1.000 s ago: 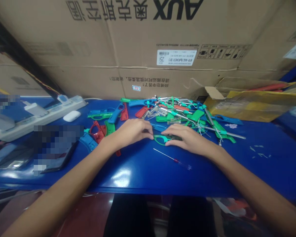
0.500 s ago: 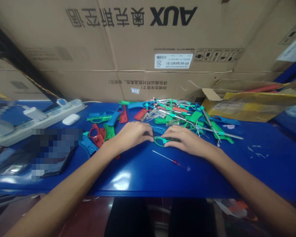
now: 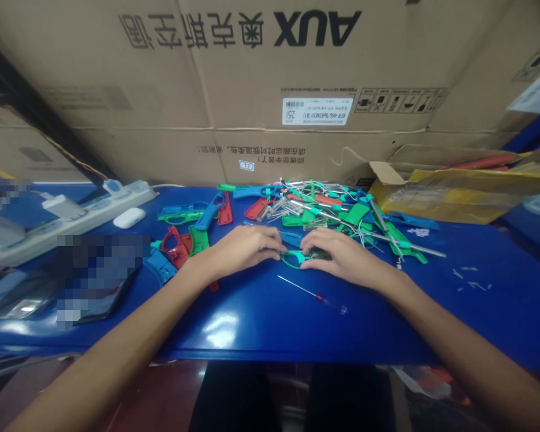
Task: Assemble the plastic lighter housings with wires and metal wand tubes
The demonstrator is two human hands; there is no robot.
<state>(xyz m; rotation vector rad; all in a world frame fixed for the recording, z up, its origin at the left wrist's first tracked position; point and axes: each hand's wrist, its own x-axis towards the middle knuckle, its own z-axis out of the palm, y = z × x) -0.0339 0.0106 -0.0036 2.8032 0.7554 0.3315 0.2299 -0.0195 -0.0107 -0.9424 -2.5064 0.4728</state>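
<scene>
Both my hands rest on the blue table (image 3: 261, 312) around a green plastic handle piece (image 3: 293, 258). My left hand (image 3: 245, 245) has its fingers curled, fingertips pressing the piece's left end. My right hand (image 3: 337, 252) lies over its right part, fingers bent and gripping it. Behind the hands lies a heap of green, blue and red plastic handle parts (image 3: 324, 210) mixed with metal rods and wires. A thin metal pin with a red collar (image 3: 312, 292) lies loose on the table just in front of my right hand.
More red, green and blue parts (image 3: 180, 240) lie left of my left hand. A white power strip (image 3: 72, 216) and a white earbud case (image 3: 129, 217) sit at the far left. A large cardboard box (image 3: 270, 90) walls the back. A torn carton (image 3: 459, 186) is at right.
My hands have drawn slightly closer together on the green piece; otherwise only the view has shifted a little.
</scene>
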